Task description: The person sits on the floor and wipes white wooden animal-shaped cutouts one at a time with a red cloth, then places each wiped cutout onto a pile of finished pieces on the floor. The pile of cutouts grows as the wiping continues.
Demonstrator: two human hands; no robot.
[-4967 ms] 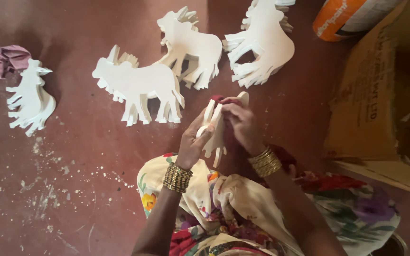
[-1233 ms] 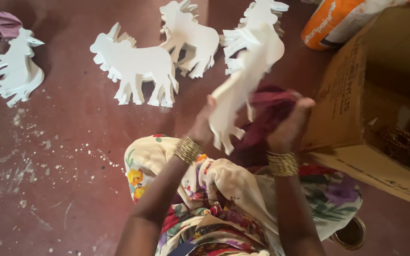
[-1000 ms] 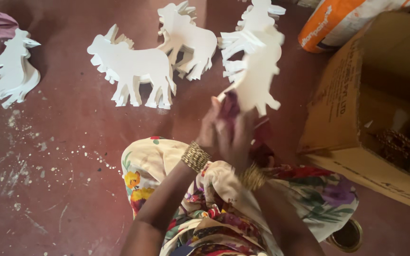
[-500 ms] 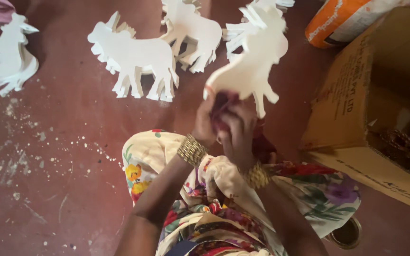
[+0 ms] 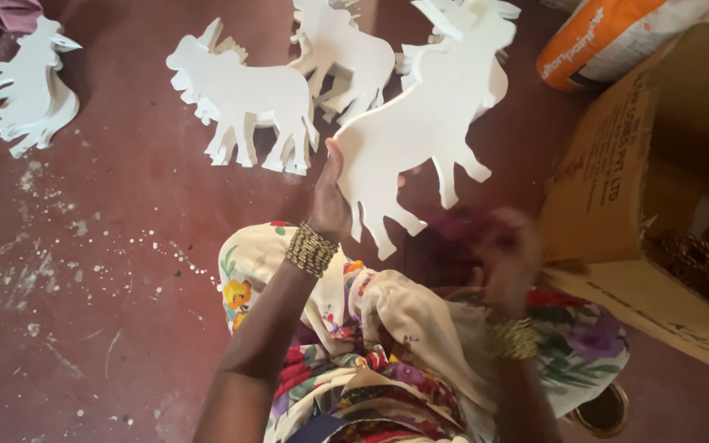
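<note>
My left hand [image 5: 330, 197] grips a flat white animal-shaped cutout [image 5: 424, 135] by its rear edge and holds it up over my lap, head end pointing away from me. My right hand [image 5: 509, 254] is blurred, just below and right of the cutout's legs, closed on a dark maroon cloth [image 5: 453, 234]. Both wrists wear beaded gold bangles. My knees are covered by a flowered cream and purple garment [image 5: 387, 336].
More white animal cutouts lie on the dark red floor: one [image 5: 244, 94] ahead of my left hand, one [image 5: 346, 53] behind it, one [image 5: 26, 90] at far left. An open cardboard box [image 5: 658, 189] stands at right, an orange and white sack [image 5: 617, 33] beyond it.
The cutout has swung from edge-on to broadside and my left hand now holds it alone. My right hand has dropped away to the right with the cloth.
</note>
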